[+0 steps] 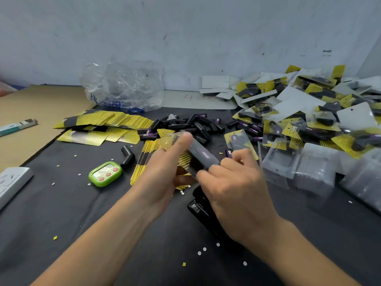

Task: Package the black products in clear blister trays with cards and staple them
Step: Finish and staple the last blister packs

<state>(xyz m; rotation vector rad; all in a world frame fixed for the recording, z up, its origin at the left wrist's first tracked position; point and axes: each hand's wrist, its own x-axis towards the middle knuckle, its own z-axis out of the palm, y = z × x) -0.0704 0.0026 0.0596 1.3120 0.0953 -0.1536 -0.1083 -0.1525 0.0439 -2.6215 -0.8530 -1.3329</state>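
Between both sets of fingers, above the dark table cover (61, 213), sits one blister pack (198, 156) with yellow card and a black product inside. Left hand (165, 174) grasps its near-left edge, thumb on top. Right hand (233, 186) pinches the lower end. Beneath the right fingers lies a black stapler (198, 207). Beyond the fingertips, loose black products (191, 125) are heaped; finished packs (309, 112) pile far right.

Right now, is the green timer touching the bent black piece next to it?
Apart. The head view shows dark cloth between the green timer and the bent black piece.
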